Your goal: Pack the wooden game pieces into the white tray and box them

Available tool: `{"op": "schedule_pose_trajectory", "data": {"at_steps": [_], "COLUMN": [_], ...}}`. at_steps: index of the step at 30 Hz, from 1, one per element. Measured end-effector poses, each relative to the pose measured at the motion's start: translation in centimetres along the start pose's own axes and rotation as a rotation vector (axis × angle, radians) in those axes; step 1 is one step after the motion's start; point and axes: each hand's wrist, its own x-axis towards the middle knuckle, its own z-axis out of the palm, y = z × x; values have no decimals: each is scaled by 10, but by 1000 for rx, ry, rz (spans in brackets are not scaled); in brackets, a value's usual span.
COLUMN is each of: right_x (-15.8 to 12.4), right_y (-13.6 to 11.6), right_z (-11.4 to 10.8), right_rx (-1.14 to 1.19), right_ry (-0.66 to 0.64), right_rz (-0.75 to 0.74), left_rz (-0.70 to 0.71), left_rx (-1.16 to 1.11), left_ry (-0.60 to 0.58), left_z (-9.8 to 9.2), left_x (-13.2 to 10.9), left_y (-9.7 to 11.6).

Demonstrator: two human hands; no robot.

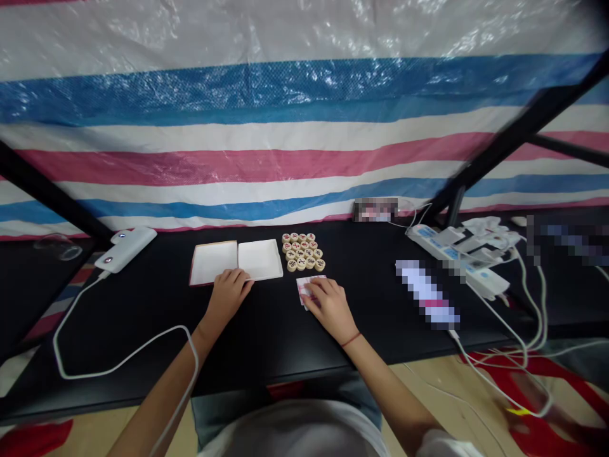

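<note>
An opened shallow box (260, 259) with a white inside lies on the black table, its lid (214, 263) folded out to the left. My left hand (228, 293) grips the box's front edge near the fold, fingers bent over it and thumb to the right. Right of the box, xiangqi pieces (303, 252) stand in rows, red characters at the back and dark ones in front. In front of them my right hand (329, 306) has its bent fingers on a folded paper sheet (304, 293) with pink lines, partly covering it.
A white charger with a cable (127, 249) lies at the left. On the right are a phone (427, 295), blurred out, and a power strip (459, 261) with plugs and loose cables. A cable crosses over my left forearm. Striped plastic sheeting (247, 158) hangs behind the table.
</note>
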Motion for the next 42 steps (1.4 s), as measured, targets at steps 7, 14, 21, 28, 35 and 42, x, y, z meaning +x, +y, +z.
{"op": "schedule_pose_trajectory", "data": {"at_steps": [7,14,21,28,35,42], "right_x": [0,19,49,57,66,73], "right_y": [-5,-43,-64,-67,-68,-66], "right_z": [0,0,17,33,32,31], "right_rx": [26,106,56,-14,36,52], "right_ry": [84,74,-148,-299,-408,-443], "right_rz": [-30,-218,-444,-376,-288,-245], "left_rz": [42,42,17,38,-167,-312], "left_rx": [-29,9,54,-39,23,58], "left_ry": [45,6,88,-44,-333,-402], "left_z": [3,5,-1,-6,-4,-6], "left_x": [4,8,7,-15,1,11], "left_y": [-4,-3,5,23,39,44]}}
